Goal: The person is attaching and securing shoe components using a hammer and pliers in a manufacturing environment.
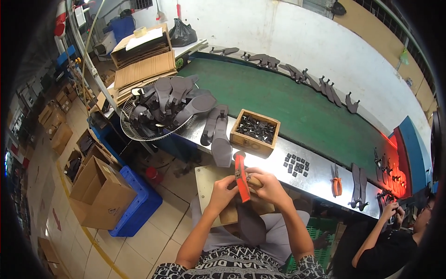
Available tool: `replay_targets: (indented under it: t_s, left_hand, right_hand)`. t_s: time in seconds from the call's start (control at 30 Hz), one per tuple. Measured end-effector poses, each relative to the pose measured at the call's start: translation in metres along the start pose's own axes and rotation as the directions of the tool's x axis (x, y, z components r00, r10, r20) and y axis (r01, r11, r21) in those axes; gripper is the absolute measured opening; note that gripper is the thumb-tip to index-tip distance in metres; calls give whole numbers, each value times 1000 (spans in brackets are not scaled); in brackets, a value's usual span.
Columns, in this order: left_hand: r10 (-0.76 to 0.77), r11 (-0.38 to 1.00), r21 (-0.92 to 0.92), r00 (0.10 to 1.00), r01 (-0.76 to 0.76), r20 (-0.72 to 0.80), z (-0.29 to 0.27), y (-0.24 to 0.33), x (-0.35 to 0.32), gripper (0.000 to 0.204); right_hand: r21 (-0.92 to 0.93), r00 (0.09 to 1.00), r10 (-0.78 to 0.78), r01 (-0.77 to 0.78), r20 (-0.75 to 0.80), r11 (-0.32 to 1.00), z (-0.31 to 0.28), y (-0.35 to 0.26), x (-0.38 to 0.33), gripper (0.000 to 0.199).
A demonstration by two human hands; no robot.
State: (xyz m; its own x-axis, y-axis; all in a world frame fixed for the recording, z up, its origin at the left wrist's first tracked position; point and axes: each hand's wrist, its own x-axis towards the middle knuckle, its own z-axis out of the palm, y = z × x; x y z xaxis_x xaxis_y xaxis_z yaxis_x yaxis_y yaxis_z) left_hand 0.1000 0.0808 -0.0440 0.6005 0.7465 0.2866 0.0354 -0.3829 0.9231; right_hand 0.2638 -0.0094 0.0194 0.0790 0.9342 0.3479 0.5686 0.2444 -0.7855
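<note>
Gripping red-handled pliers (pixel 240 179) w/ right hand (pixel 267 184), left hand (pixel 224 189) pinching dark grey shoe sole (pixel 250 218), long & narrow, just below wooden box (pixel 241 139) of small dark parts

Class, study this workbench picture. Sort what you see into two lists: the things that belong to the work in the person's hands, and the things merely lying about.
In the work:
left hand
right hand
red-handled pliers
dark shoe sole held on the lap
wooden box of small dark fittings

Lying about:
orange pliers
cardboard boxes
blue crate
wire basket of soles
black bag
</note>
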Motion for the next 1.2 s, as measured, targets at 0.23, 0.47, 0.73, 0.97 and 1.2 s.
replay_targets:
  t_s: [0.23, 0.47, 0.73, 0.97, 1.2]
  left_hand:
    - [-83, 983, -166, 996, 79, -21, 2, 3, -7, 30]
    - [-62, 986, -154, 997, 55, -41, 4, 2, -4, 28]
    - [-65, 987, -146, 998, 61, -19, 5, 5, -7, 29]
    - [-16, 987, 160, 994, -2, 111, -4, 4, -11, 69]
    - [-113, 890, 456, 971, 4, 212, 0, 12, -12, 109]
  right_hand:
    - [262, 882, 460, -424, -97, 867, -13, -66, -42, 22]
    - [71, 944, 289, -281, -158, 957, -1, -82, -55, 30]
    - [59, 934, 302, -297, -192, 953, 1, -87, -58, 27]
    - [-230, 926, -77, -11, -369, 973, -21, -104, -65, 22]
    - [-389, 939, -79, -62, -336, 919, 9, -70, -71, 22]
